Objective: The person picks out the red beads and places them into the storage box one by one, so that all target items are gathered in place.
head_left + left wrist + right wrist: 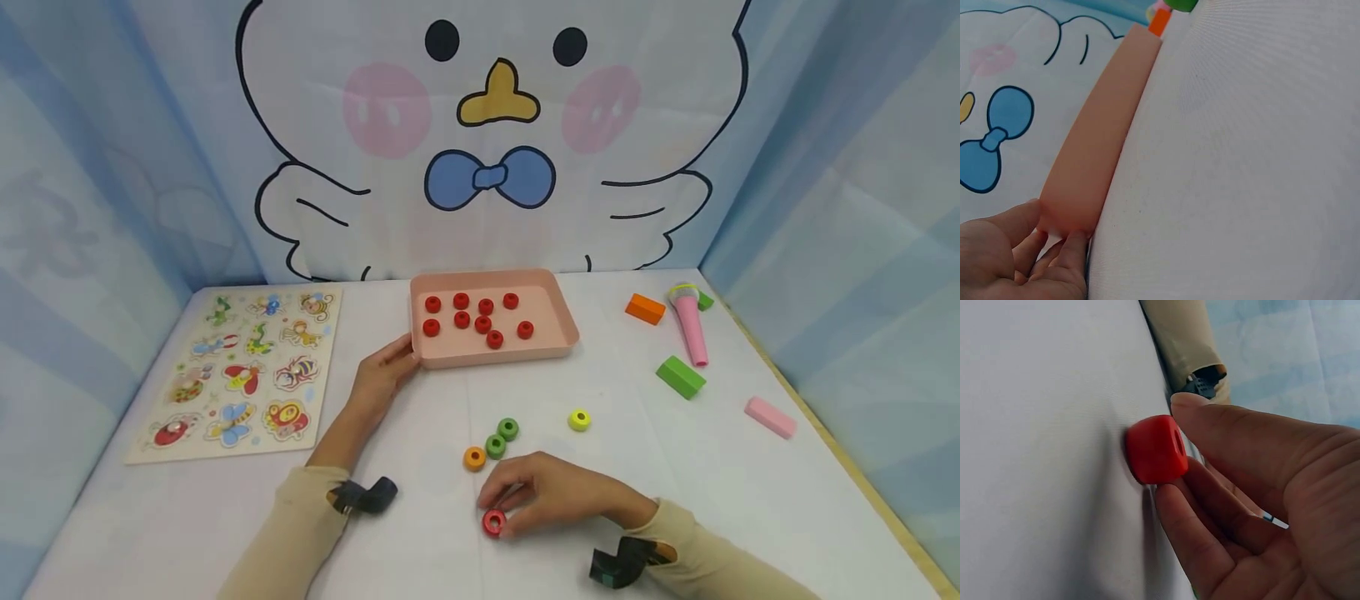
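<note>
With thumb and fingers, my left hand grips the near left corner of a pink tray. Several red beads lie spread inside it. The left wrist view shows the thumb at the rim of the tray wall and fingertips low against its corner. Close to the table's near side, my right hand pinches a red bead with a hole through it, thumb on one side and a finger opposite. Just beyond this hand lie an orange bead and two green beads.
A yellow bead lies farther right. On the left is a wooden insect puzzle board. Along the right side are an orange block, a pink toy microphone, a green block and a pink block. Curtains enclose the table.
</note>
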Demonstrator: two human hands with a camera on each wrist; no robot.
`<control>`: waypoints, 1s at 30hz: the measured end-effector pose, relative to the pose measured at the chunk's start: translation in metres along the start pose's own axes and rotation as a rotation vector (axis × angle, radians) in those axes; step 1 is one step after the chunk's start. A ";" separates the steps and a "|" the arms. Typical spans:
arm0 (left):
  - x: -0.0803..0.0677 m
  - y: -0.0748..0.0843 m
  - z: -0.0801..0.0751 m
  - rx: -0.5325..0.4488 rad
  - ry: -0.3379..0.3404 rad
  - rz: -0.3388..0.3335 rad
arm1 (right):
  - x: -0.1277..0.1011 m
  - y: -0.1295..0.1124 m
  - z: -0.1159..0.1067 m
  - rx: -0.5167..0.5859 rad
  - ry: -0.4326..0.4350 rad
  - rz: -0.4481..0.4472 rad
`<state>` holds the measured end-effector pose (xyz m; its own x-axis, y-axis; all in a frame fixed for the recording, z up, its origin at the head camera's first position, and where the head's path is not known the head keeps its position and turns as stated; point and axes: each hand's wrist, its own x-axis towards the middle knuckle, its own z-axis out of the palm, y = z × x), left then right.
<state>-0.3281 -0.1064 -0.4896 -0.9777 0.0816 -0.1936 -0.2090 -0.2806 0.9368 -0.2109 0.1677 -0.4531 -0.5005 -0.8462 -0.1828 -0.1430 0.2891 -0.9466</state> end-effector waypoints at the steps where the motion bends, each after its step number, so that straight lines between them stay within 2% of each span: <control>1: 0.000 0.000 0.000 -0.004 0.004 0.001 | 0.000 0.001 0.001 0.001 -0.004 -0.002; 4: 0.002 0.001 0.000 -0.013 0.012 0.004 | 0.000 0.003 0.003 -0.013 -0.011 -0.011; 10: 0.003 -0.001 -0.001 -0.016 -0.020 0.032 | 0.002 0.004 0.004 -0.094 -0.006 -0.025; 20: 0.000 -0.001 -0.001 0.003 -0.007 0.011 | 0.006 -0.002 -0.003 -0.171 -0.005 0.030; 30: 0.001 -0.002 -0.001 0.000 -0.013 0.011 | 0.010 -0.004 -0.012 -0.148 0.012 0.040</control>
<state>-0.3289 -0.1063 -0.4919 -0.9795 0.0911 -0.1799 -0.1986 -0.2815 0.9388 -0.2258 0.1634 -0.4477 -0.5184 -0.8276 -0.2151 -0.2467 0.3857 -0.8890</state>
